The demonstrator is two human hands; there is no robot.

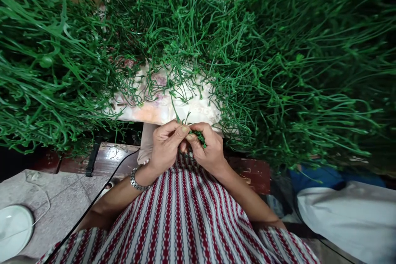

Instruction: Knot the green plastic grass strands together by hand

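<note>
My left hand (pixel 167 143), with a metal-banded watch at its wrist, is closed in a pinch on a thin green stem (pixel 175 106) that looks like plastic. Thumb to thumb with it, my right hand (pixel 210 148) curls around a small bunch of green pieces (pixel 201 136). Both hands meet above my lap, just before the near edge of a pale patterned board or tabletop (pixel 188 111). The fingertips hide where the stem and the bunch meet.
Tangled green stems pile up on the left (pixel 46 74), at the back and on the right (pixel 293 82). A dark red bench (pixel 253 173) is below. A round white lid-like object (pixel 14 231) lies lower left, white cloth (pixel 349 214) lower right. A black cable (pixel 105 185) crosses my left arm.
</note>
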